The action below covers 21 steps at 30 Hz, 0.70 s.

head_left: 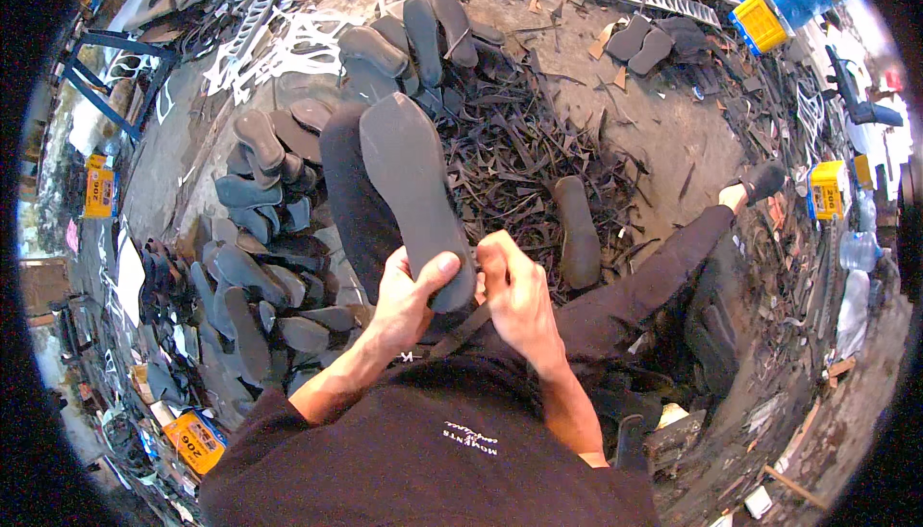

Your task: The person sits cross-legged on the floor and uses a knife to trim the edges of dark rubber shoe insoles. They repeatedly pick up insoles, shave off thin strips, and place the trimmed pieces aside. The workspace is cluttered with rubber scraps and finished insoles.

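Note:
A dark grey shoe sole [409, 171] is held up in front of me, its toe end pointing away and its heel end close to my body. My left hand [409, 291] grips it by the heel, thumb pressed on the flat face. Right beside the heel's right edge, my right hand [519, 291] is closed with its fingers curled. What sits inside those fingers is hidden. A thin dark strip [460, 333] shows just under the heel, between the two hands; I cannot tell whether either hand holds it.
Piled soles [250, 272] lie to the left, with more soles [423, 41] beyond my knee. Dark rubber offcuts [510, 142] cover the floor ahead, and a single sole [578, 234] rests on them. Another small group of soles [639, 44] lies far right. My right leg [654, 267] stretches out rightward.

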Motion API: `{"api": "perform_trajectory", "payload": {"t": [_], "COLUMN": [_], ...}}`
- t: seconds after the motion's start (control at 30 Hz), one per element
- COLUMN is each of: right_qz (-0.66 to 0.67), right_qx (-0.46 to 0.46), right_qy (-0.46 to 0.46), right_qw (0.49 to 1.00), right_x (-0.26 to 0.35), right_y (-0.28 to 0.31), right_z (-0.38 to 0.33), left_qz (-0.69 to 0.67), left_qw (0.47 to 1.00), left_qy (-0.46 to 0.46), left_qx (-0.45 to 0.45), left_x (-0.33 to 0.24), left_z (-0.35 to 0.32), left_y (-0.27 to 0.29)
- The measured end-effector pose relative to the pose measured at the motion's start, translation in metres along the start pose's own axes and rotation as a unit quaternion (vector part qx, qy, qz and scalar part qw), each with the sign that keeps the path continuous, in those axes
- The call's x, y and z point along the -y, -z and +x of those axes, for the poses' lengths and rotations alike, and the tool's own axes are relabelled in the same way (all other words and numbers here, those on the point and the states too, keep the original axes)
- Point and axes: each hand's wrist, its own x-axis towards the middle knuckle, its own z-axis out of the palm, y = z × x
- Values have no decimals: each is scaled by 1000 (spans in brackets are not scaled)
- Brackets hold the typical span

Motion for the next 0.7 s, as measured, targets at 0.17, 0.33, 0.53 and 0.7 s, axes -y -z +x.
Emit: {"api": "perform_trajectory", "payload": {"t": [0.17,0.33,0.53,0.7], "right_qz": [283,397,440,408], "right_qx": [-15,-196,-217,-261], "right_qy": [41,-21,-78,-131], "right_qw": [958,896,868,865], "right_x": [-7,-25,-65,-85], "right_y": [10,21,52,35], "right_z": [14,16,18,12], "left_qz": [297,608,168,144], "left_qw": [947,698,973,966], "left_qy": [-121,-379,62,145], "left_qx": [-25,-14,144,156], "left_x": [8,26,31,40], "left_z": [17,29,14,29], "left_y": [-2,-24,-31,-26]}}
